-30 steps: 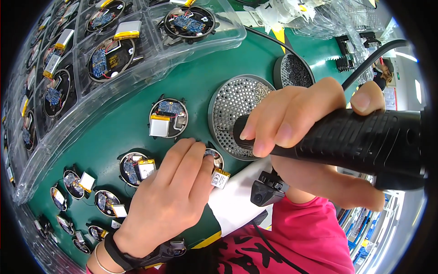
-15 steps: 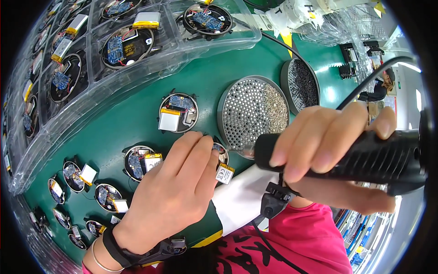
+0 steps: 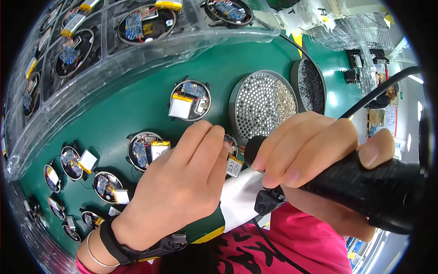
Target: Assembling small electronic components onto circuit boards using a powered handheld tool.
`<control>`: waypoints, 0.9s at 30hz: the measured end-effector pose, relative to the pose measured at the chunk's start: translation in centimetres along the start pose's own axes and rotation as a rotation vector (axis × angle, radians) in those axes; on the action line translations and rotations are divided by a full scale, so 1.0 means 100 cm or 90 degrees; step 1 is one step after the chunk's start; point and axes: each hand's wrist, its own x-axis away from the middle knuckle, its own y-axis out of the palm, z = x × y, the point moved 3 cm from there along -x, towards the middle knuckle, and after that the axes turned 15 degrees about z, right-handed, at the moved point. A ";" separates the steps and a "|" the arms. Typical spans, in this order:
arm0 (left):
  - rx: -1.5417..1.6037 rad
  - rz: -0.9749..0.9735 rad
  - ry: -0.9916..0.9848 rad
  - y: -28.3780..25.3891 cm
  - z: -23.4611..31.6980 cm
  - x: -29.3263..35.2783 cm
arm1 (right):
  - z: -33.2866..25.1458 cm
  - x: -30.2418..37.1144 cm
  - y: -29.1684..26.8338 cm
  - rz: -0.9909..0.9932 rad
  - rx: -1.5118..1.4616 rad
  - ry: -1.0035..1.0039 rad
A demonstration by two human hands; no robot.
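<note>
Left hand: the person's left hand arches palm-down over the bench, fingers together and tips bent down at the left edge of a round housing; the thumb is hidden, so one cannot tell how narrow this grip is.
Right hand: the right hand has its grip closed around a black electric screwdriver, fingers wrapped over the barrel.
Screwdriver: tilted, its nose pointing left to the right edge of the housing; whether the bit touches cannot be told. A thick black cable passes behind the right hand.
Housing at work: on the bench between the two hands, partly covered by the left fingers; a silver pouch battery hangs out at its near side.
Screw dish: a grey round dish with a perforated plate stands just beyond the screwdriver's nose, silver screws heaped on its right part.
Second dish: to the right, a dark dish bears small black pieces.
Other housings: one open watch-like housing lies beyond the left hand; several more lie to its left.
Parts tray: a clear plastic tray with compartments holds further housings at the far left.
Wrist: a black band circles the left one.
</note>
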 end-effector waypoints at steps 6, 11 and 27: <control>0.016 0.012 -0.006 0.000 0.000 -0.002 | -0.004 0.000 0.001 -0.063 0.065 0.001; 0.058 -0.007 -0.054 -0.003 -0.004 -0.002 | 0.000 0.002 -0.002 0.095 -0.016 0.029; 0.247 0.043 -0.210 -0.003 -0.009 -0.004 | 0.001 -0.006 -0.009 0.162 -0.164 0.084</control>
